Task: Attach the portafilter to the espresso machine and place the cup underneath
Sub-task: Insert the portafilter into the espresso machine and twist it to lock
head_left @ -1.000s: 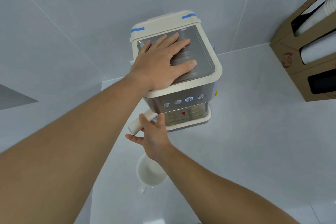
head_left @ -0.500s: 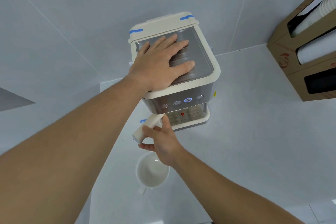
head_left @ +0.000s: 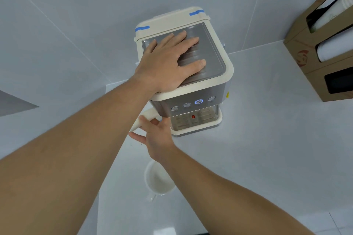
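Note:
A cream and steel espresso machine (head_left: 198,86) stands on the white counter against the tiled wall, one front button lit blue. My left hand (head_left: 170,63) lies flat on its top, fingers spread, holding nothing. Below the machine's left front, the cream portafilter handle (head_left: 146,119) sticks out to the lower left; its basket end is hidden under the machine. My right hand (head_left: 156,137) grips that handle between thumb and fingers. A white cup (head_left: 156,179) sits on the counter nearer to me, partly covered by my right forearm.
A cardboard dispenser (head_left: 305,57) with stacked paper cups hangs at the right edge. The white counter (head_left: 267,139) stretches to the right of the machine; its left edge runs just left of the cup.
My right hand swung the portafilter handle toward me and to the right, then back to the left. My left hand stayed flat on the machine's top. The cup has not moved.

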Demonstrator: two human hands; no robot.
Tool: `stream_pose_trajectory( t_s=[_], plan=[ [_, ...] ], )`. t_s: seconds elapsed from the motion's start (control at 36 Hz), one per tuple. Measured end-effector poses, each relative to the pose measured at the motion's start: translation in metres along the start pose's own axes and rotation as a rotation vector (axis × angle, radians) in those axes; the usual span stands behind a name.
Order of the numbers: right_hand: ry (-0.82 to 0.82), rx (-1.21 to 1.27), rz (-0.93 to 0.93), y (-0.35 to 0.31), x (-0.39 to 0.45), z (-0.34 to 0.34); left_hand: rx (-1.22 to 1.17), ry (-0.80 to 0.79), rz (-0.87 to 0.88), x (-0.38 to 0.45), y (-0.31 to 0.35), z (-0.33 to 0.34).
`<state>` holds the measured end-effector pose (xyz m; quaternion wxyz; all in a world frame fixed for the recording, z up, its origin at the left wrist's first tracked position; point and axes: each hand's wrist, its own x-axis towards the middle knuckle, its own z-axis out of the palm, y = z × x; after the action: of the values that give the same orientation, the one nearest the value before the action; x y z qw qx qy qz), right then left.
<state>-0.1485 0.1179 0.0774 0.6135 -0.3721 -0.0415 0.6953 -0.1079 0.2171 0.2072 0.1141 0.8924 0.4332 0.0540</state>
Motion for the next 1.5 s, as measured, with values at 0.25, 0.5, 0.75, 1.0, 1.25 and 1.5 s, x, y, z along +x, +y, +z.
stream_pose_trajectory(
  t_s=[0.25,0.5,0.75,1.0,1.25,1.5],
  plan=[
    [-0.025,0.057,-0.019,0.008,-0.005,-0.006,0.000,0.010,0.004,-0.001,0.001,-0.001],
    [-0.163,0.029,0.016,0.004,-0.015,-0.034,0.009,0.021,0.015,-0.001,0.001,0.000],
    [-0.106,0.105,-0.035,0.010,0.000,-0.018,0.002,0.033,0.017,0.001,0.000,0.001],
    [-0.020,0.221,-0.026,0.016,0.013,0.009,0.003,0.031,0.021,0.002,-0.001,0.001],
    [-0.097,0.168,-0.022,0.014,-0.001,-0.009,0.005,0.031,0.021,0.002,-0.001,0.002],
    [-0.162,0.096,0.011,0.005,-0.018,-0.042,0.006,0.038,0.023,0.002,-0.001,0.002]
  ],
)
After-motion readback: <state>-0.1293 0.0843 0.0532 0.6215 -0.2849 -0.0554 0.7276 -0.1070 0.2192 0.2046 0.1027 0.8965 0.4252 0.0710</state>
